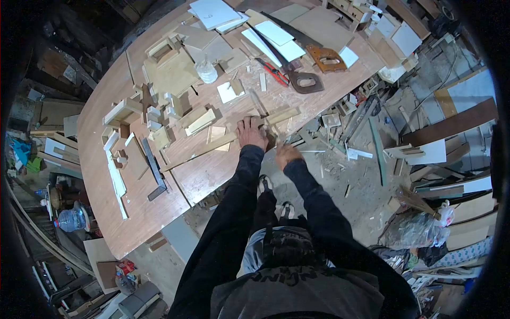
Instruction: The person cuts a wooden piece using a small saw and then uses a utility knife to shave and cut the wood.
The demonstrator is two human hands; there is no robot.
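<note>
My left hand [252, 133] presses down on a long thin wooden strip [204, 150] near the table's front edge, fingers curled over it. The strip's right part [284, 115] shows beyond the hand. Just past the table edge, my right hand [288, 156] is closed in a fist; what it grips is hidden. A narrow greyish, blade-like piece [258, 103] lies beyond my left hand, roughly in line with the right fist. Close by on the table are a small flat board [217, 136] under the strip and a pale wood block [200, 122].
Two handsaws, one dark-handled [306, 83] and one brown-handled [325, 58], lie at the back right beside red-handled pliers [275, 73]. A clear plastic container [206, 72] stands behind. A dark metal bar [153, 169] lies at left. Offcuts litter the floor [348, 186].
</note>
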